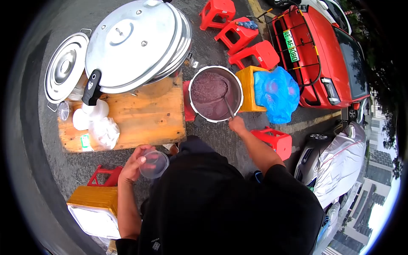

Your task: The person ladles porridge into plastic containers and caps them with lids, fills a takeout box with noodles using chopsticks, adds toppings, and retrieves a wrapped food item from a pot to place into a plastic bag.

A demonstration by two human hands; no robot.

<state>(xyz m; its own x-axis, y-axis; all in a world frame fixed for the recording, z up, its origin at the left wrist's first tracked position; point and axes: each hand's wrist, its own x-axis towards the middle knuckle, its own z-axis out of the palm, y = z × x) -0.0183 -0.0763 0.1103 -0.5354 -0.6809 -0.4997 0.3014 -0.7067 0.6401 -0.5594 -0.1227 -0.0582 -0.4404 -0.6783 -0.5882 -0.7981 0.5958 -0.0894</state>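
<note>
In the head view, my left hand (134, 165) is closed around a clear plastic cup (155, 165), held close to my body by the near edge of the wooden table. The cup looks see-through, with nothing visible inside. My right hand (236, 123) grips the handle of a metal ladle (229, 107). Its bowl end sits in thick purple porridge (207, 90) in a round metal pot (241, 94). A raised mound of porridge shows around the ladle's bowl, hiding its edges. The pot stands to the right of the table.
A large silver pressure cooker (131, 46) and a metal lid (63, 67) occupy the wooden table (157, 123), along with white bags (104, 132). Red stools (274, 142), a blue plastic bag (276, 93) on a yellow box (248, 89), and a red car (329, 55) are to the right.
</note>
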